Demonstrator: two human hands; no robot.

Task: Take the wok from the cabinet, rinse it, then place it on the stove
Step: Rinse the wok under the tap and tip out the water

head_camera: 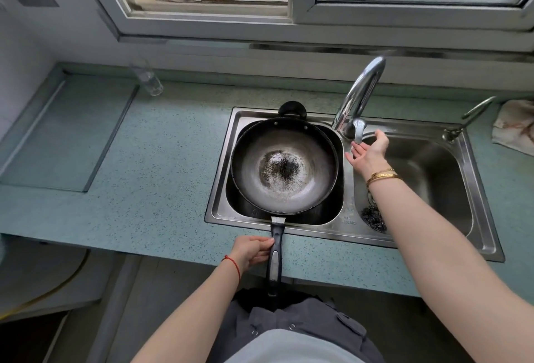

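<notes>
A dark wok (284,166) with a worn, speckled bottom rests over the left basin of the steel double sink (344,229). Its long black handle (275,258) sticks out toward me over the counter edge. My left hand (253,251) grips that handle near the wok. My right hand (368,153) is held open, fingers spread, just under the lever of the chrome tap (359,96), touching or nearly touching it. No water is visibly running.
A dark steel-wool scrubber (372,218) lies in the right basin. A second small tap (474,115) stands at the sink's far right, with a cloth (514,128) beyond it. A clear glass (147,78) stands on the teal counter (161,166) near the back wall.
</notes>
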